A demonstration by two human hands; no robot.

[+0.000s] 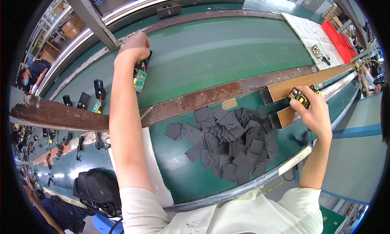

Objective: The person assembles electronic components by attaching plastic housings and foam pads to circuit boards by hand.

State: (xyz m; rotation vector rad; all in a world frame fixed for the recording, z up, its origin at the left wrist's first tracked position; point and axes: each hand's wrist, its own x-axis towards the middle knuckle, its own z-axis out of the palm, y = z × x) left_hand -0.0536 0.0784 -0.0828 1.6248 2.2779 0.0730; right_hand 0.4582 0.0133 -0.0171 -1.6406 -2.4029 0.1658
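The left hand point(136, 47) is stretched far out over the green conveyor belt point(227, 51), fingers closed around a green circuit board point(140, 79) with a black part on top; the board hangs just under the fist, low over the belt, as though held where the belt can take it. More black units with small green boards point(91, 98) are lined up further left on the same belt, spaced apart, so a steady feed is suggested. The right hand point(310, 112) is curled around a yellow-and-black component point(299, 96), held just above the wooden tray point(313, 81) at the bench edge, which seems to serve as the supply. Between the arms, a loose heap of dark grey foam squares point(231, 142) is spread on the green bench top point(178, 173), kept within easy reach.
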